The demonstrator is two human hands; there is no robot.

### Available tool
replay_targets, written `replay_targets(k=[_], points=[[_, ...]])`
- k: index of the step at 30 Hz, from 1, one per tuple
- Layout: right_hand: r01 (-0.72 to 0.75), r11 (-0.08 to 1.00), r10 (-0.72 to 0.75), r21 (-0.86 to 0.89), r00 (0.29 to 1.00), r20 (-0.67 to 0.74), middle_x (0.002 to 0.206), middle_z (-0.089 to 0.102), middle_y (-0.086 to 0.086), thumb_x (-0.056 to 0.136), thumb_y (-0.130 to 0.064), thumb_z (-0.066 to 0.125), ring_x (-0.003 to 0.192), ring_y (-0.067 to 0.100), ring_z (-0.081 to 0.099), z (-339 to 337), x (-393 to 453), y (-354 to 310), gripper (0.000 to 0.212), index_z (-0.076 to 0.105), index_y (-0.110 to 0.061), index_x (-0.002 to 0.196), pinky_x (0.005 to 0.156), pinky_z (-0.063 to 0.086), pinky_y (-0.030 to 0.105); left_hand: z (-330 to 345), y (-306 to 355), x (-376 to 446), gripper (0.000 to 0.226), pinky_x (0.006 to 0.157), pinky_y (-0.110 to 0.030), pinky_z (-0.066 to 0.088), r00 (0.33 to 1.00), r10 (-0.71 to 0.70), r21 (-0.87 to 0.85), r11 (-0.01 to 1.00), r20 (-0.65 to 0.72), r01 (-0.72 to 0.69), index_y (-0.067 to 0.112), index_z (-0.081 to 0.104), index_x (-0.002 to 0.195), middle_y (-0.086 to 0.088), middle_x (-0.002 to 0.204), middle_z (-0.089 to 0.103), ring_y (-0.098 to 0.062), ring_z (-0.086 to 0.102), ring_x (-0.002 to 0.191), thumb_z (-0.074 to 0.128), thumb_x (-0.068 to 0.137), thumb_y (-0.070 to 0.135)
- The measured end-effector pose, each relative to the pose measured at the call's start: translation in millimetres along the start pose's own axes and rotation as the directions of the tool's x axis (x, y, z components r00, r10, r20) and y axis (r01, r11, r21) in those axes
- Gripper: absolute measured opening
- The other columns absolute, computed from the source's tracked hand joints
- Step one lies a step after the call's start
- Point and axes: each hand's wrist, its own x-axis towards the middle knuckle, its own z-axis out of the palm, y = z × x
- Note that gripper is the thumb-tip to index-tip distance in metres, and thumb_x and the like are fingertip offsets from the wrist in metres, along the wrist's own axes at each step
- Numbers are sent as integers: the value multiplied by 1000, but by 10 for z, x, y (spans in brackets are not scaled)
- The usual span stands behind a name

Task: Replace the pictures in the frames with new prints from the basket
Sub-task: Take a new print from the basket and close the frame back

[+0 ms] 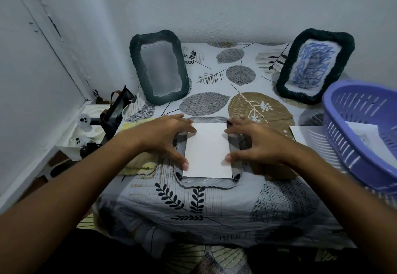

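A picture frame [206, 182] lies face down near the front of the table, with a white sheet [208, 151], blank side up, lying in its back opening. My left hand [163, 136] rests on the sheet's left edge with spread fingers, thumb near the lower left corner. My right hand [255, 142] touches the right edge the same way. Two dark twisted-rim frames stand against the wall: the left frame [160, 67] shows a grey blurred picture, the right frame [314, 65] a blue scribble print. A purple plastic basket [352, 123] at the right holds a paper print [365, 136].
A leaf-patterned cloth [214, 205] covers the table. A yellow cloth [137, 164] lies under my left wrist. A white paper [305, 133] lies beside the basket. Left of the table, a white shelf [86, 132] holds small ghost figures and dark objects.
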Motion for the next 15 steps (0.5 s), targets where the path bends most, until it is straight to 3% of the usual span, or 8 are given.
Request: replay_targets(k=[3, 6, 8, 12, 15], points=[[-18, 985, 58, 173, 972, -229, 137, 53, 0, 82, -46, 67, 121, 16, 51, -38, -67, 27, 51, 60, -19, 124, 94, 44, 36, -28, 91, 19, 94, 112, -29, 21, 997, 25, -20, 999, -68, -26, 28, 44, 140, 5, 156, 28, -11, 19, 144, 77, 59, 63], [-59, 965, 166, 254, 889, -426, 104, 68, 0, 89, -22, 65, 92, 10, 62, -83, -179, 86, 23, 68, -12, 109, 76, 51, 22, -33, 285, 63, 85, 106, -23, 25, 985, 79, -57, 994, -156, -89, 27, 49, 137, 4, 151, 37, -11, 30, 138, 76, 63, 61], [-112, 950, 240, 291, 857, -456, 96, 67, 0, 90, -12, 62, 81, 3, 59, -108, -289, 124, 18, 68, -9, 107, 69, 46, 13, -19, 464, 115, 85, 106, -23, 26, 973, 133, -81, 985, -190, -151, 26, 49, 137, 4, 149, 40, -9, 32, 136, 75, 64, 62], [-215, 929, 340, 303, 819, -462, 98, 67, 1, 88, -17, 64, 85, 14, 62, -74, -479, 221, 22, 67, -11, 109, 76, 55, 34, 52, 822, 322, 97, 116, -34, 19, 963, 217, -31, 974, -161, -225, 23, 38, 145, 2, 153, 34, -12, 25, 141, 74, 64, 64], [-238, 917, 370, 320, 804, -465, 96, 65, -2, 89, -18, 65, 85, 11, 60, -30, -554, 270, 21, 67, -13, 109, 71, 51, 27, 72, 995, 544, 114, 118, -48, 14, 978, 196, 15, 981, -71, -196, 19, 25, 150, -2, 157, 23, -15, 17, 144, 75, 60, 66]])
